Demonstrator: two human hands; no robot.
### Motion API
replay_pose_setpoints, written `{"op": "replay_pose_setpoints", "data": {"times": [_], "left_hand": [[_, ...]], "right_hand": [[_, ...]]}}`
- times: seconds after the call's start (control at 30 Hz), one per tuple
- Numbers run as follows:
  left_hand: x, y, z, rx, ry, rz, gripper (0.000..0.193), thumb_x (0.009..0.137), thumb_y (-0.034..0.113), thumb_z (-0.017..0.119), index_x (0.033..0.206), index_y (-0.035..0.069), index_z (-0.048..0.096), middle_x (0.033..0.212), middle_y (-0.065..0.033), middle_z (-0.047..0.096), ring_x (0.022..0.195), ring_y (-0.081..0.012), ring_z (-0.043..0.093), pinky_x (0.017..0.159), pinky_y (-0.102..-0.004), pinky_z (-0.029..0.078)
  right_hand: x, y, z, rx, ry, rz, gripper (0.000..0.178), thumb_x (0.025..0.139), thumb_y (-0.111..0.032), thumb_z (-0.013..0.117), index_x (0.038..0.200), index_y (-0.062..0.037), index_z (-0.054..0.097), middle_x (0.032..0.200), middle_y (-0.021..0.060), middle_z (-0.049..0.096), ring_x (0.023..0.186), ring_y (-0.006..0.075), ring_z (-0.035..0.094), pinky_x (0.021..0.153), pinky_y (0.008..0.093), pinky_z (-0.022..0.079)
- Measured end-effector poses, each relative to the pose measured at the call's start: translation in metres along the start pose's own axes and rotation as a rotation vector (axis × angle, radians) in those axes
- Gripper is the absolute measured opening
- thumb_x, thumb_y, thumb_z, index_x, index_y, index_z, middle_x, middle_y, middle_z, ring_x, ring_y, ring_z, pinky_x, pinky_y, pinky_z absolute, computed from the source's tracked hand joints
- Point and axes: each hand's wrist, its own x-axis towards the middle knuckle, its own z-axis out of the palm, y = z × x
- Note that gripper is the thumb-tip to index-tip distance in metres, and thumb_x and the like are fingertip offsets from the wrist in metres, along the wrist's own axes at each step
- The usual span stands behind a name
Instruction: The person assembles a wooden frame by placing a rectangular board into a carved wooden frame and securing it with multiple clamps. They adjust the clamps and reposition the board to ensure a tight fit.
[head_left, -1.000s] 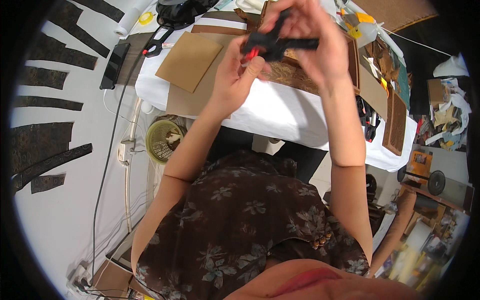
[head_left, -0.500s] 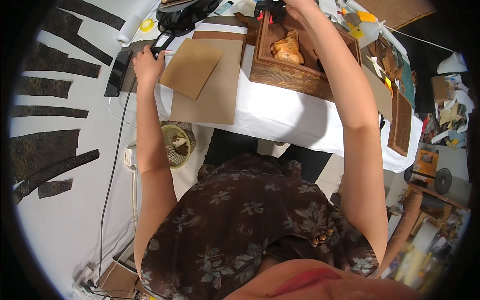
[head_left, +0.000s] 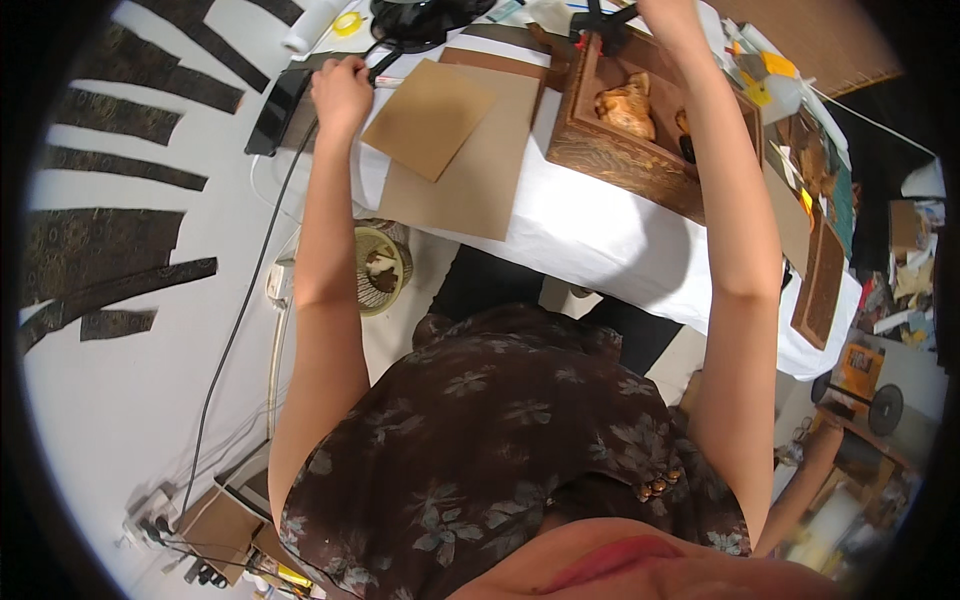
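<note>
My left hand (head_left: 342, 92) is at the table's left edge, fingers curled down beside a black handle (head_left: 385, 66) and a black cord (head_left: 290, 172); what lies under them is hidden. My right hand (head_left: 668, 18) reaches over a brown patterned box (head_left: 625, 172) at the far side, its fingers cut off by the upper edge. Just left of it is a black tool-like object with arms and a red part (head_left: 604, 30). Inside the open box lies a glossy golden-brown carved figure (head_left: 627, 106); another brown and black piece (head_left: 686, 136) is partly covered by my right forearm.
Tan boards (head_left: 430, 118) lie left of the box on white table covering. A black phone-like slab (head_left: 276, 115) rests at the left edge, a wooden panel (head_left: 820, 285) at the right. Below stands a wastebasket (head_left: 403, 262). Dark patterned strips (head_left: 110, 240) are on the white surface at left.
The whole view has shifted, so the table and both arms appear further right and slightly higher. My left hand stays by the black handle, my right over the box's far side.
</note>
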Motion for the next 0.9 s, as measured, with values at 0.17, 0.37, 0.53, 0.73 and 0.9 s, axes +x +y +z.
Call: {"op": "replay_pose_setpoints", "data": {"times": [0.17,0.37,0.53,0.73,0.9], "left_hand": [[-0.007,0.019,-0.015,0.038,-0.147,0.150,0.044,0.082,0.041,0.074,0.118,0.018,0.069,0.121,-0.0089,0.058,0.118,-0.0325,0.048,0.097,-0.0480,0.038],[0.007,0.012,-0.028,0.194,-0.290,0.375,0.055,0.074,0.029,0.080,0.125,0.017,0.063,0.121,-0.0068,0.062,0.118,-0.0294,0.049,0.093,-0.0442,0.035],[0.003,0.028,-0.037,0.310,-0.149,0.475,0.053,0.085,0.025,0.070,0.132,0.007,0.052,0.113,-0.0117,0.066,0.109,-0.0313,0.052,0.096,-0.0469,0.033],[-0.041,0.113,-0.100,-0.348,0.186,0.460,0.050,0.091,0.006,0.064,0.138,0.001,0.047,0.127,-0.0176,0.057,0.114,-0.0312,0.056,0.101,-0.0375,0.042],[-0.121,0.213,-0.112,-0.920,0.014,0.595,0.059,0.080,-0.006,0.072,0.132,-0.002,0.045,0.126,-0.0154,0.052,0.109,-0.0228,0.059,0.085,-0.0294,0.052]], "right_hand": [[-0.048,-0.027,0.004,0.066,0.175,-0.112,0.012,0.095,-0.015,0.065,0.099,-0.0037,0.065,0.094,-0.0007,0.063,0.085,0.0082,0.057,0.077,0.0230,0.046],[-0.102,-0.048,0.019,-0.196,0.234,-0.350,0.006,0.095,-0.009,0.062,0.096,-0.0032,0.063,0.091,0.0054,0.065,0.083,0.0096,0.060,0.072,0.0233,0.048],[-0.136,-0.023,0.037,-0.124,0.063,-0.365,0.010,0.086,-0.009,0.069,0.094,-0.0035,0.066,0.086,0.0057,0.066,0.079,0.0168,0.067,0.067,0.0284,0.052],[-0.141,-0.030,0.059,-0.010,0.132,-0.379,0.031,0.090,-0.017,0.068,0.115,-0.0009,0.058,0.104,0.0111,0.062,0.099,0.0222,0.065,0.083,0.0325,0.053],[-0.145,-0.090,0.038,0.765,-0.087,0.083,0.045,0.093,-0.018,0.068,0.129,0.0027,0.050,0.115,0.0104,0.061,0.112,0.0146,0.058,0.092,0.0284,0.049]]}}
